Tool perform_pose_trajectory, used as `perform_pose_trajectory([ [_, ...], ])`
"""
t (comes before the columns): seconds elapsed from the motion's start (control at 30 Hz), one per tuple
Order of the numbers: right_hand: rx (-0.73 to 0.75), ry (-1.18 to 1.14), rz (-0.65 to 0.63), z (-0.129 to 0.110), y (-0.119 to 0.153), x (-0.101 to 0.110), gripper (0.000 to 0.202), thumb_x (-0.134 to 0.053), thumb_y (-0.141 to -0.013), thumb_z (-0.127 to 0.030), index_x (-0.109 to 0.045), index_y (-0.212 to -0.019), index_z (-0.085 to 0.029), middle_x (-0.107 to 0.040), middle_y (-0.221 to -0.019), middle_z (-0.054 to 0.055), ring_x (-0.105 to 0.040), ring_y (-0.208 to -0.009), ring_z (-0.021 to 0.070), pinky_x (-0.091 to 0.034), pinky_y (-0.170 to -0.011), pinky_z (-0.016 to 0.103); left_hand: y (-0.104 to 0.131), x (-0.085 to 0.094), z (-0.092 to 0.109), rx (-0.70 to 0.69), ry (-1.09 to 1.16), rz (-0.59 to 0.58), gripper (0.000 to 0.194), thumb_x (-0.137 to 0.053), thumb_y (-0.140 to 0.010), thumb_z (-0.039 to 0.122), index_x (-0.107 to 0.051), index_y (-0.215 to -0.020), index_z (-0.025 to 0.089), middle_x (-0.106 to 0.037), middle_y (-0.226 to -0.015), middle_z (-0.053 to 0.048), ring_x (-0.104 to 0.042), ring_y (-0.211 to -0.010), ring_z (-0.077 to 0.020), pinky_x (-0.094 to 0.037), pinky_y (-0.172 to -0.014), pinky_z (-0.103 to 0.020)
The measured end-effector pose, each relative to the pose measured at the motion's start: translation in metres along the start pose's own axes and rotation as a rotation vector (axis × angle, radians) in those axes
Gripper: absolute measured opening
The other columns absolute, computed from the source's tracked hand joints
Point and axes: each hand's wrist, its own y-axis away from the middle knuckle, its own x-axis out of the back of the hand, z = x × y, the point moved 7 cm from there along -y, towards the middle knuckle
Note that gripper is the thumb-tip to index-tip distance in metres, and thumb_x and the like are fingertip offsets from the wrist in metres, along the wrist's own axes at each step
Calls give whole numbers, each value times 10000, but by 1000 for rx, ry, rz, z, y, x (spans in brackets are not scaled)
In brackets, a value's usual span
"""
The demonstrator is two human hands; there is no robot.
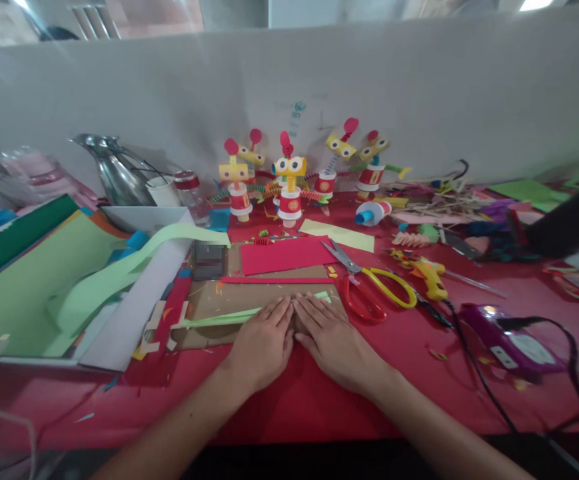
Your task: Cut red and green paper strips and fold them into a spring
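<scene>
My left hand (pixel 264 335) and my right hand (pixel 332 338) lie flat side by side, fingertips nearly meeting. Both press down on a folded light-green paper strip (pixel 224 317) on a brown cardboard sheet (pixel 209 299). The strip's middle is hidden under my fingers, and its right end shows beyond my right hand. Above my hands lie a thin red paper strip (pixel 276 281) and a red paper sheet (pixel 289 256). Scissors (pixel 364 272) with one yellow and one red handle rest open to the right.
Several paper-cup figures (pixel 289 200) stand along the back wall. A box (pixel 139 293) of coloured paper sits left, near a metal jug (pixel 114 170). On the right are a yellow glue gun (pixel 434 279), a purple device (pixel 512 343) with a black cable, and paper scraps (pixel 439 203).
</scene>
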Motion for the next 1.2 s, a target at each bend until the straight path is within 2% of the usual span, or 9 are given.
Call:
perform_pose_trajectory([
  [0.1,-1,-14,-1,4,1,-6,517,-371,-928,-351,-347,-1402,-146,-352,-1462,91,-280,-1366,220,-290,-1114,447,8,2,-6,-8,-10,-4,502,-288,-938,325,-294,-1420,184,-356,-1464,-71,-309,-1351,-181,-222,-1132,-439],
  [0.2,5,-18,8,4,1,-5,490,-383,-923,-338,-368,-1393,-199,-367,-1459,75,-291,-1362,227,-298,-1103,466,17,6,-14,-4,-18,-15,508,-270,-943,383,-279,-1425,224,-349,-1469,-49,-275,-1365,-171,-195,-1139,-440],
  [0.4,5,24,30,2,1,-4,457,-381,-926,-347,-413,-1366,-228,-365,-1459,81,-312,-1350,265,-288,-1088,523,38,12,-26,64,-19,-17,519,-282,-939,402,-282,-1426,221,-336,-1477,-61,-282,-1363,-176,-244,-1123,-400],
  [0.53,4,38,10,2,1,-7,460,-359,-934,-349,-402,-1373,-218,-339,-1473,78,-290,-1360,262,-289,-1091,507,55,12,-30,138,-47,-9,530,-287,-937,399,-260,-1435,218,-324,-1483,-67,-276,-1366,-193,-227,-1125,-421],
  [0.67,6,35,7,1,1,-7,461,-362,-933,-351,-400,-1373,-219,-332,-1477,73,-284,-1363,261,-273,-1098,509,68,12,-33,242,-79,5,558,-290,-933,413,-233,-1444,197,-312,-1486,-80,-256,-1374,-215,-214,-1123,-457],
  [0.83,6,24,-9,-1,0,-6,464,-360,-932,-334,-393,-1378,-209,-343,-1471,80,-279,-1365,256,-282,-1096,503,80,14,-37,330,-103,65,595,-314,-920,437,-264,-1430,136,-320,-1478,-120,-255,-1373,-241,-254,-1108,-447],
  [1.03,-10,23,-20,-1,0,-7,469,-365,-927,-333,-396,-1377,-206,-344,-1471,78,-285,-1363,254,-284,-1098,494,105,19,-52,441,-169,105,657,-368,-888,484,-297,-1409,91,-344,-1460,-155,-298,-1352,-277,-296,-1087,-445],
  [1.2,-5,35,-16,0,0,-8,480,-332,-936,-348,-369,-1393,-203,-335,-1475,72,-276,-1367,248,-283,-1096,486,133,33,-65,593,-286,229,737,-436,-847,523,-344,-1362,4,-382,-1408,-251,-343,-1316,-341,-345,-1029,-491],
])
